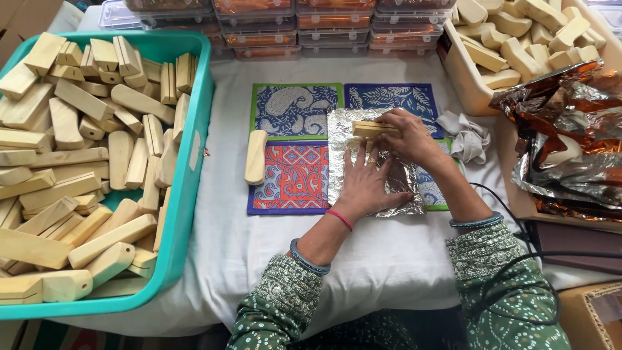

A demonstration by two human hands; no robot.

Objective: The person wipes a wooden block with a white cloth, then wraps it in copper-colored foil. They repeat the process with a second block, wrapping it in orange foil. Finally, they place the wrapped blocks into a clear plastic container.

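A sheet of silver foil (341,139) lies on patterned cloth mats (295,110) in the middle of the white-covered table. My left hand (366,185) presses flat on the foil, fingers spread. My right hand (408,136) grips a pale wooden block (370,129) lying at the far edge of the foil. Another rounded wooden block (256,156) lies on the mats to the left of the foil, apart from both hands.
A teal bin (191,162) full of wooden blocks fills the left side. A cream tray (463,78) of shaped blocks and crumpled copper foil (564,123) sit at the right. Clear lidded boxes (324,29) line the back. A crumpled white cloth (468,135) and black cable (512,227) lie right.
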